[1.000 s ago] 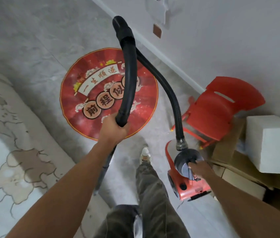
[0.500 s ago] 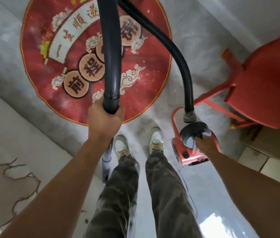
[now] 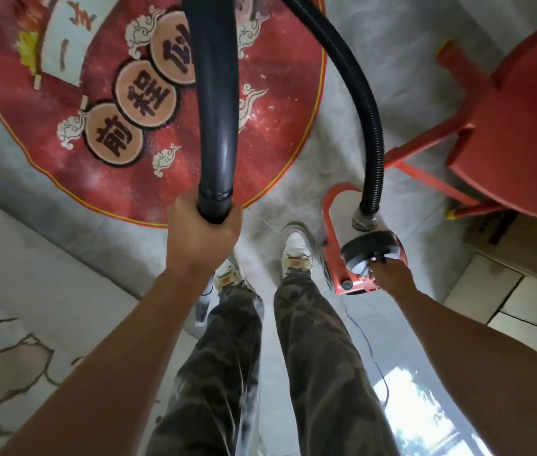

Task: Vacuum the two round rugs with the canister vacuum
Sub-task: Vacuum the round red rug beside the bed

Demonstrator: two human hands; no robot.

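Positioning: my left hand [image 3: 203, 235] grasps black plastic wand [image 3: 218, 110], right hand [image 3: 390, 276] grips red canister vacuum [image 3: 367, 246] (nozzle unseen); next, sweep round red rug [image 3: 277, 133].

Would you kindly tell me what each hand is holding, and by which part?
The left hand grips the black hose handle at its lower end. The right hand holds the red canister at its top, beside the dark lid.

Your white shoes [image 3: 295, 248] stand just behind the round red printed rug [image 3: 277, 133]; the red canister vacuum [image 3: 369, 248] sits right of it.
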